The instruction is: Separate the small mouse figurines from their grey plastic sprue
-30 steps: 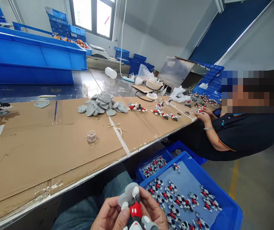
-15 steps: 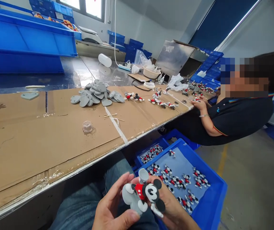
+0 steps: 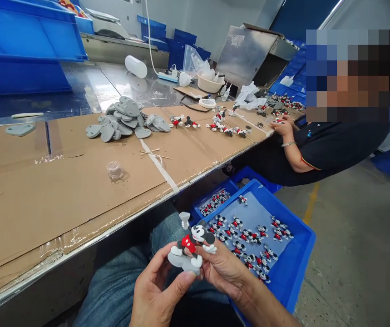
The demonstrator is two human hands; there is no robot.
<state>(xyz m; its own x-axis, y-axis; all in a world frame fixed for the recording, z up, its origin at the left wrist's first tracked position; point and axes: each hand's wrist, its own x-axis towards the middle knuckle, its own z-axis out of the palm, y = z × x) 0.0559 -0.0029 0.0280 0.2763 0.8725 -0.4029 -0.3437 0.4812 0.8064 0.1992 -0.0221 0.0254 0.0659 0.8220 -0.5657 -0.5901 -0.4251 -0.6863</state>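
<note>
While I am watching through the head camera, a blue crate is standing at the far left, and just in front of it a lone grey heart-shaped piece is lying on the cardboard table cover. Further right, a small clear cup is sitting near a pile of grey pieces, with cotton swabs crossing over a white strip. Below, in front of the table edge, my left hand is pinching a mouse figurine by its grey base, the thumb pressing along the near edge. I am holding the figurine over the lap, slightly tilted, its raised arm ending in a grey flared piece. My right hand is gripping it from the right, some fingers hiding behind it. Just beyond, a blue tray is holding rows of similar figurines. At the far right, a co-worker in a dark shirt is bending over the table, handling something too small for me to tell.
</note>
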